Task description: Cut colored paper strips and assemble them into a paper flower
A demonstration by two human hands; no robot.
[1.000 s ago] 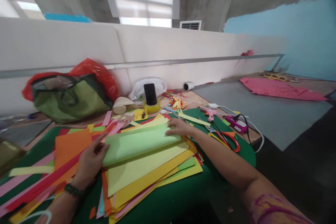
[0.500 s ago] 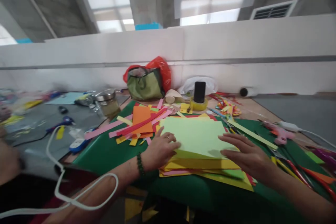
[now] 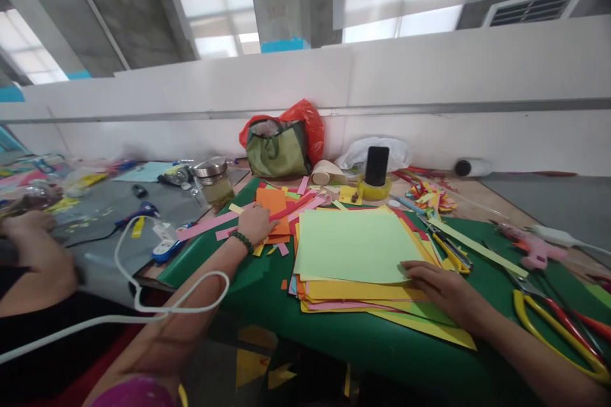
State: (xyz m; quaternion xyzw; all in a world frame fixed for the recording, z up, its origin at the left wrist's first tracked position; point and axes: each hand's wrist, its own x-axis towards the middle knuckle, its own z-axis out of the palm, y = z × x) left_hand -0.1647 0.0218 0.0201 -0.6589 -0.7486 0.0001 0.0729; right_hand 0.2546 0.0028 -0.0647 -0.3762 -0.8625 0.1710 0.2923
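A stack of coloured paper sheets [image 3: 351, 245], pale green on top with yellow, pink and orange edges below, lies on a green mat [image 3: 267, 292]. My right hand [image 3: 443, 292] rests at the stack's right front corner, fingers stretched out over the top sheet's edge. To the left, my left hand [image 3: 255, 227], with a green bead bracelet [image 3: 242, 241] at the wrist, is over a pile of cut paper with an orange piece [image 3: 271, 201] and pink strips [image 3: 210, 224]. The back of this hand hides most of its fingers; whether it grips a strip does not show.
Scissors [image 3: 563, 331], a cutter knife [image 3: 451, 248] and a pink glue gun [image 3: 534, 248] lie at right. Behind stand a phone [image 3: 377, 165], a green bag [image 3: 277, 152] and a glass jar [image 3: 212, 184]. A white cable [image 3: 191, 310] crosses my left forearm. Another person's hand [image 3: 33, 229] is far left.
My left hand has left the paper stack and moved left onto the cut strips. My right hand stays by the stack's right edge, now lower on it. The view has swung slightly left.
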